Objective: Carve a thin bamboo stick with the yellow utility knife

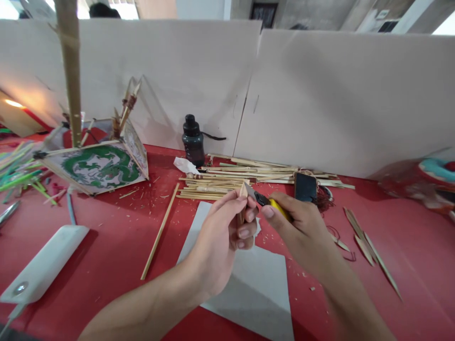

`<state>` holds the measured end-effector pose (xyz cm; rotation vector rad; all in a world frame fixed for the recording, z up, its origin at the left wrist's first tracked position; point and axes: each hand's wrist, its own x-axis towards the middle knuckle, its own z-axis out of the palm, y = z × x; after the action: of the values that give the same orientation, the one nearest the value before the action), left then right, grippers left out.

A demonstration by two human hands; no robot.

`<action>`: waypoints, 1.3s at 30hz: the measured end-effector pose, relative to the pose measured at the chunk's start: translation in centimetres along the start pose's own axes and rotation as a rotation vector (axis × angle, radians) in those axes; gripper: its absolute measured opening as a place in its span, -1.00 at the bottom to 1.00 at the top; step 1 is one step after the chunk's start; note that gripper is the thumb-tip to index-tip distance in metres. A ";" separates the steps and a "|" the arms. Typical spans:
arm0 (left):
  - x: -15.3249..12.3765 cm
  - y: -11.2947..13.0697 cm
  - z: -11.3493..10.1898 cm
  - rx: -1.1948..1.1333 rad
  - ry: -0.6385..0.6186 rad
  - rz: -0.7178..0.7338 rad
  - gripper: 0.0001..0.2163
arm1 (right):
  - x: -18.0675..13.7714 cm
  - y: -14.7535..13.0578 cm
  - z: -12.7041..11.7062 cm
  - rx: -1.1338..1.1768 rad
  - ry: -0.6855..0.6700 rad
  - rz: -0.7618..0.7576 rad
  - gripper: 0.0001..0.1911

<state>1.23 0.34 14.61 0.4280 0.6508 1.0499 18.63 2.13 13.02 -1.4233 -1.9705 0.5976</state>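
Observation:
My left hand [227, 232] is closed around a short bamboo piece [243, 192], holding it upright above a grey sheet [263, 284] on the red table. My right hand [295, 227] grips a yellow utility knife [275, 204]. Its blade tip rests against the top of the bamboo piece. Both hands are close together in the middle of the view.
A pile of bamboo sticks [249, 177] lies behind the hands, with a dark bottle [193, 139] and a phone [305, 187]. One long stick [159, 232] lies to the left. A dragon-painted lantern frame [95, 166] stands far left, cut bamboo slivers [369, 246] lie right, and a white board wall [320, 94] runs behind.

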 end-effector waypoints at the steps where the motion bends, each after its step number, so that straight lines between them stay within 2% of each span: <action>1: 0.0 -0.1 0.0 0.001 -0.001 -0.005 -0.86 | -0.1 -0.1 0.0 0.002 -0.013 -0.007 -0.48; 7: 0.1 -0.2 -0.1 0.016 -0.014 -0.035 -0.85 | -0.3 -0.7 -0.2 0.014 -0.068 -0.014 -0.49; 20: 0.1 -0.1 0.2 0.075 -0.042 -0.180 -0.77 | -0.5 -1.2 -0.2 -0.011 -0.041 -0.025 -0.45; 34: 0.0 0.2 0.3 0.105 -0.057 -0.200 -0.76 | -0.7 -1.3 -0.1 0.035 -0.061 -0.030 -0.45; 39: -0.2 0.4 0.2 0.140 -0.144 -0.166 -0.76 | -1.2 -1.7 -0.5 0.060 -0.027 -0.001 -0.43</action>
<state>1.02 0.31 15.09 0.5567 0.6223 0.8115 18.07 0.44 14.27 -1.3843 -1.9583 0.6729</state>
